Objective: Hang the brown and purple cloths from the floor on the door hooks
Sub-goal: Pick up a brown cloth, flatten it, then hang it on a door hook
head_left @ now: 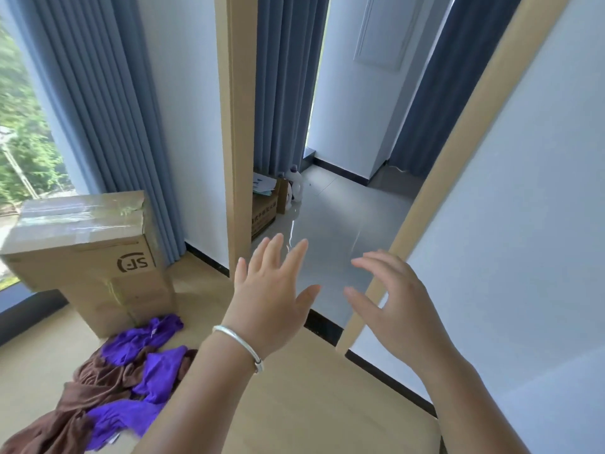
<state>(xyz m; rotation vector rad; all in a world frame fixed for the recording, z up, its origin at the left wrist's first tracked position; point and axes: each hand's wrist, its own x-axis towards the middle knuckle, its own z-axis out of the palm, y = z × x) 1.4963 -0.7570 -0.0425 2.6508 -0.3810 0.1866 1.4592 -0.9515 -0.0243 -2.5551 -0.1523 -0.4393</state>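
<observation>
Both hands hang empty in mid-air in a doorway, holding nothing: the left hand (273,296) is spread wide with its five fingers straight and apart, a single silver bangle (240,345) around its wrist, while the right hand (397,303) is relaxed, its fingers loosely bent and parted. The two hands are near each other without touching.

Down on the tan floor (311,404), at the lower left and well apart from both hands, lies one crumpled heap of cloth. Within it, the purple cloths (154,365) show as several bright folds, and the brown cloths (78,407) are tangled under and around them; how many separate pieces make up each colour cannot be told from the pile. The heap's far edge lies just beside one tall taped cardboard box (88,250) marked with an SF logo.

Grey-blue curtains (108,103) hang behind the box beside a window. Through the doorway, past the light wooden door frame (237,126), a second, smaller cardboard box (265,204) sits on glossy grey tiles with one white bottle (293,185) just beside it. One pale door (510,204) with a wooden edge fills the right side. No hooks can be made out on its visible face.
</observation>
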